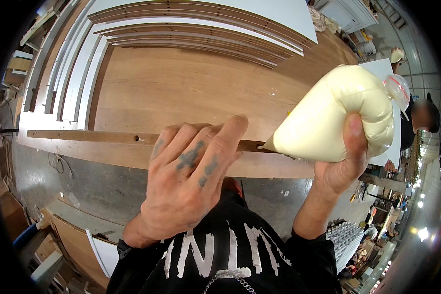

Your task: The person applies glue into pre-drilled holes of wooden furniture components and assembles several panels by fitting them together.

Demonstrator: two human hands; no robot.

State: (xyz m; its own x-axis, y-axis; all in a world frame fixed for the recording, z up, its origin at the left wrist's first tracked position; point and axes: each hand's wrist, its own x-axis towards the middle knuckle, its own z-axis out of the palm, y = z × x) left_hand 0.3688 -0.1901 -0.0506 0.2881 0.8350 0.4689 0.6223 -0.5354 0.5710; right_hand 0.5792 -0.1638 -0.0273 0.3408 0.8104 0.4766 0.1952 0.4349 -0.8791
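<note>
My right hand (345, 161) is wrapped around a clear plastic squeeze bag (323, 112) full of pale yellow paste, probably glue, with the thumb pressed into its side. The bag's narrow tip touches the top edge of a long brown wooden board (93, 135), at a dark hole. Another round hole shows in that edge further left. Across the board's middle lies my left hand (191, 171), its fingers curled over the edge and the index finger pointing toward the bag's tip. The left fingertips and thumb are mostly hidden.
Several white panels with brown drilled edges (206, 29) are stacked at the far side of the brown worktable (181, 88). More white strips (78, 83) stand at its left. A co-worker (421, 117) is at the right edge, near a white panel (377, 71). Grey floor (108, 181) lies below.
</note>
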